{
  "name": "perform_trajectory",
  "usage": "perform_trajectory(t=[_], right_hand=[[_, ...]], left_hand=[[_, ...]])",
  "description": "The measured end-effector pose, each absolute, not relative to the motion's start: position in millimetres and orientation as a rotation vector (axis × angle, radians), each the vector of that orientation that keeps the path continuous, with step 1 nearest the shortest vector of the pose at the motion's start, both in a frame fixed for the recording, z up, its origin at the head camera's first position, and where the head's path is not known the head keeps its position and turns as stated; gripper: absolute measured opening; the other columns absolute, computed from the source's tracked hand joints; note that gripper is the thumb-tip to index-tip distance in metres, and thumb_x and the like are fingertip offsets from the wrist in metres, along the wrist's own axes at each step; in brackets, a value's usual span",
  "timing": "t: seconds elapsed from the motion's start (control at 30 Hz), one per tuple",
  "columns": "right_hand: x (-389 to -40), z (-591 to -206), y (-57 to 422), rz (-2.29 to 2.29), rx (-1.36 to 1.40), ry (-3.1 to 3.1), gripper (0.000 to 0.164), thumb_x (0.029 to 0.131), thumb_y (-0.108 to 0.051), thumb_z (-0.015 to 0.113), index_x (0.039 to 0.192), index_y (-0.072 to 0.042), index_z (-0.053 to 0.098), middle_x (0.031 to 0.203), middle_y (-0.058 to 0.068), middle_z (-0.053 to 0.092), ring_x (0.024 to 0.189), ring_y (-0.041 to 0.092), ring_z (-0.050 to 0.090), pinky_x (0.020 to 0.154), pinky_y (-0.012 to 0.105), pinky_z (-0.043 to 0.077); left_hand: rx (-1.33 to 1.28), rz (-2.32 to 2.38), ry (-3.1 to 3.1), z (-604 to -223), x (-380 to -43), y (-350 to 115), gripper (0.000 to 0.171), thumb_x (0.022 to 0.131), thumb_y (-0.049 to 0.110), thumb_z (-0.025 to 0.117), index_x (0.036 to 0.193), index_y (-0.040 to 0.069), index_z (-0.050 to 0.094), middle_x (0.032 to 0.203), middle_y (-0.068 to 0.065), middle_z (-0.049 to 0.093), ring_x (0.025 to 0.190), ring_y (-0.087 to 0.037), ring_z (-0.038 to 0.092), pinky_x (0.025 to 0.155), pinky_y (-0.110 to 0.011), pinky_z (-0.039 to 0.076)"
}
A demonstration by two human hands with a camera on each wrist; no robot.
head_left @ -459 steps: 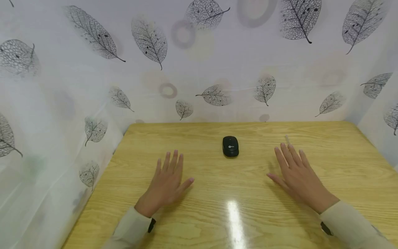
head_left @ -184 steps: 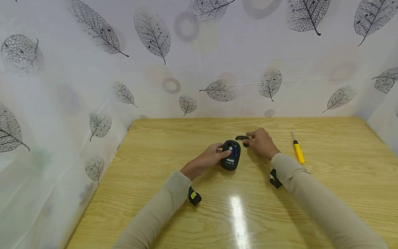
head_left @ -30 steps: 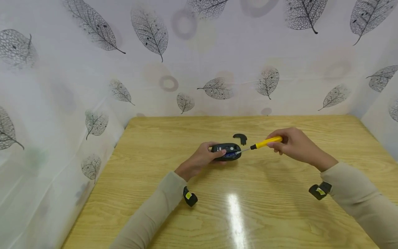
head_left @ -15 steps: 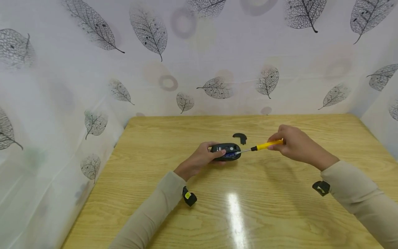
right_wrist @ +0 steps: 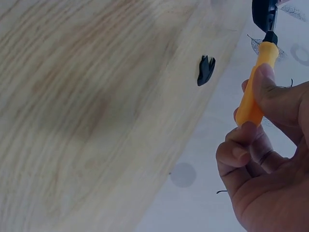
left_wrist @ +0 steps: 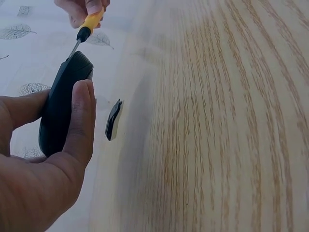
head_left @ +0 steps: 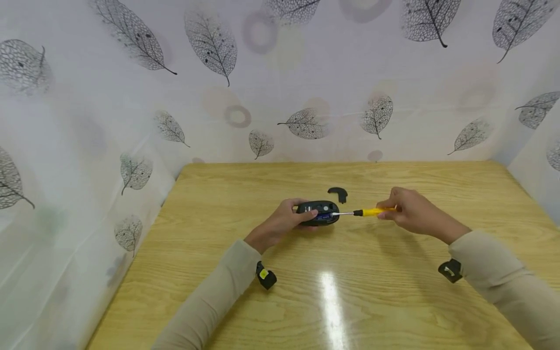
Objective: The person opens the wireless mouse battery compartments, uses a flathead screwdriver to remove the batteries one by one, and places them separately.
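My left hand (head_left: pixel 280 221) grips a black computer mouse (head_left: pixel 317 209) on its side, its underside and uncovered battery slot facing me. A blue battery (head_left: pixel 324 217) lies in that slot. From the right, my right hand (head_left: pixel 409 209) pinches the yellow handle of a screwdriver (head_left: pixel 369 212). Its metal shaft is nearly level, and the tip reaches the right end of the slot; whether it touches the battery I cannot tell. In the right wrist view, thumb and fingers are curled round the screwdriver handle (right_wrist: pixel 256 92). The left wrist view shows the mouse (left_wrist: pixel 65 101) between thumb and fingers.
A black curved battery cover (head_left: pixel 339 194) lies on the wooden table (head_left: pixel 245 189) just behind the mouse. Leaf-patterned white cloth (head_left: pixel 271 87) hangs along the table's back and sides. Each wrist bears a small black camera (head_left: pixel 266 275).
Over the last second the screwdriver's handle has dropped from a slant to nearly level, with my right hand lower. The left hand and mouse stay put. Earlier, the cover came off the mouse.
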State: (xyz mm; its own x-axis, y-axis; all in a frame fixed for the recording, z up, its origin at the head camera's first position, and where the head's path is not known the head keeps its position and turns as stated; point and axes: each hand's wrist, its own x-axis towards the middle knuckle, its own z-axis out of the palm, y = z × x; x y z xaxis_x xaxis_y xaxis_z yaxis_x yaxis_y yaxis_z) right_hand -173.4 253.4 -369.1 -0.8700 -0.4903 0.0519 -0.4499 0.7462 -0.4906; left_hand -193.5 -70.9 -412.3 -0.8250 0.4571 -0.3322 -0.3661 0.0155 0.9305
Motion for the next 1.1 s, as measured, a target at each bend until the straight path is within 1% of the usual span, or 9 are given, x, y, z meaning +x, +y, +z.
perform_trajectory(t=[0.13, 0.3, 0.73, 0.93, 1.1], right_hand=[[-173, -376, 255, -0.817, -0.792, 2.847, 0.028, 0.09, -0.005, 0.076, 0.112, 0.012, 0.072, 0.077, 0.002, 0.051, 0.061, 0.013, 0.035, 0.049, 0.022, 0.033], [-172, -382, 256, -0.886, -0.76, 2.812, 0.03, 0.09, -0.006, 0.076, 0.114, 0.012, 0.071, 0.078, 0.003, 0.05, 0.062, 0.013, 0.034, 0.05, 0.022, 0.032], [-174, -393, 261, -1.018, -0.703, 2.744, 0.028, 0.091, -0.003, 0.074, 0.115, 0.011, 0.071, 0.078, 0.003, 0.052, 0.062, 0.013, 0.036, 0.05, 0.024, 0.034], [-175, -395, 261, -1.071, -0.673, 2.702, 0.026, 0.091, -0.002, 0.074, 0.114, 0.012, 0.072, 0.079, 0.004, 0.053, 0.065, 0.015, 0.037, 0.053, 0.026, 0.035], [-175, -397, 262, -1.108, -0.648, 2.667, 0.027, 0.093, -0.003, 0.073, 0.115, 0.012, 0.071, 0.081, 0.004, 0.056, 0.067, 0.015, 0.039, 0.054, 0.025, 0.038]], left_hand=[[0.082, 1.882, 1.716, -413, -193, -71, 0.051, 0.1, 0.006, 0.064, 0.147, 0.0, 0.045, 0.134, -0.025, 0.053, 0.098, -0.032, 0.072, 0.092, -0.037, 0.059], [0.084, 1.88, 1.712, -414, -193, -71, 0.05, 0.1, 0.007, 0.064, 0.146, 0.0, 0.046, 0.134, -0.024, 0.053, 0.1, -0.03, 0.071, 0.093, -0.039, 0.059], [0.097, 1.86, 1.698, -413, -193, -72, 0.05, 0.101, 0.008, 0.063, 0.147, -0.002, 0.045, 0.134, -0.023, 0.053, 0.097, -0.028, 0.071, 0.095, -0.037, 0.058], [0.109, 1.857, 1.678, -412, -193, -72, 0.051, 0.101, 0.008, 0.063, 0.148, -0.001, 0.044, 0.135, -0.023, 0.052, 0.098, -0.029, 0.072, 0.096, -0.037, 0.057], [0.124, 1.843, 1.675, -412, -194, -72, 0.05, 0.101, 0.01, 0.063, 0.147, 0.0, 0.045, 0.133, -0.023, 0.054, 0.099, -0.032, 0.072, 0.097, -0.037, 0.057]])
